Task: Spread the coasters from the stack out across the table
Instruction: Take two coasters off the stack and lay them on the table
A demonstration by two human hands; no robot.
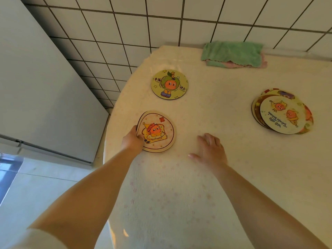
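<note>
A loose stack of round cartoon coasters (283, 112) lies on the right of the table (206, 177). A green coaster (169, 84) lies flat by itself at the back left. Nearer me, a pink coaster with a toast picture (159, 131) rests near the table's left edge. My left hand (133, 139) grips that coaster's left rim, thumb on top. My right hand (211, 150) lies flat on the cloth to the right of it, fingers apart, holding nothing.
A folded green and pink cloth (233, 53) lies at the table's back edge against the tiled wall (161, 24). A white appliance (36, 87) stands left of the table, with floor below it. The table's rounded left edge is close to the pink coaster.
</note>
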